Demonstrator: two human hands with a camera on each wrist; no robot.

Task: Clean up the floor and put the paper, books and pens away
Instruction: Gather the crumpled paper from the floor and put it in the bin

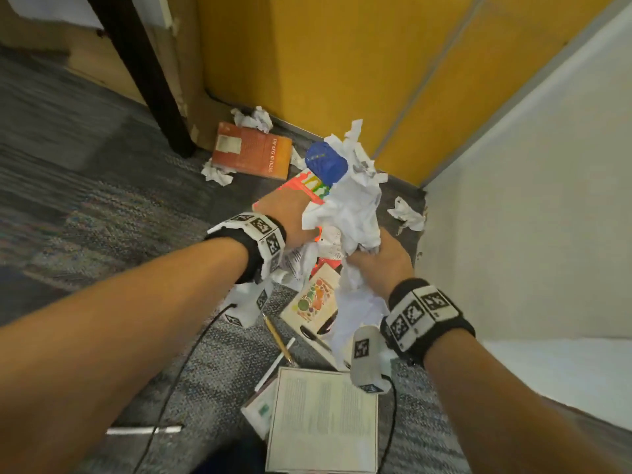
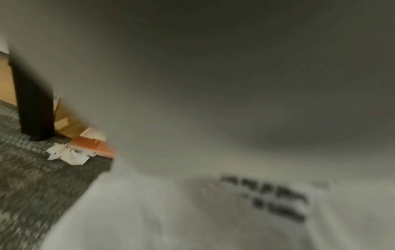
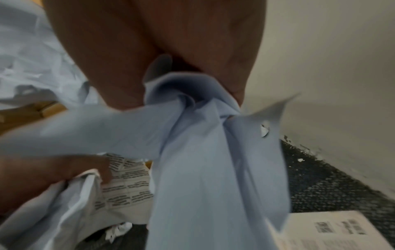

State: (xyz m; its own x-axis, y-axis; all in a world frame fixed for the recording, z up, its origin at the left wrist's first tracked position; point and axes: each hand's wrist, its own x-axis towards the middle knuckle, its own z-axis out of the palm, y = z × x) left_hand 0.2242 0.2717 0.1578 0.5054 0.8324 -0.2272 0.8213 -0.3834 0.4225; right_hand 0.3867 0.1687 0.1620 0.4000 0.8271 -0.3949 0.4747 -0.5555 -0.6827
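Both hands are up off the floor (image 1: 102, 206) with a big wad of crumpled paper (image 1: 345, 206) bunched between them — this is the paper-gathering step, well under way. The right hand (image 1: 383, 258) has its fingers curled tight round a twisted sheet, plain in the right wrist view. The left hand (image 1: 290, 213) is pressed against the wad's far side, and the right wrist view shows its fingers curled onto a printed sheet. The left wrist view is mostly blocked by blurred paper.

Plenty remains on the carpet. An orange book (image 1: 251, 153) lies at eleven o'clock from the hands, with paper scraps (image 1: 253, 118) just beyond it and another scrap (image 1: 217, 174) touching its near corner. A loose piece (image 1: 407, 212) sits at three o'clock by the white wall. At six o'clock — an open book (image 1: 321, 419), a small illustrated book (image 1: 313, 297), a gold pen (image 1: 278, 336) and a white pen (image 1: 143, 430).

Next, I'd judge, the bundle needs compressing and carrying off; a loose grip could shed sheets.
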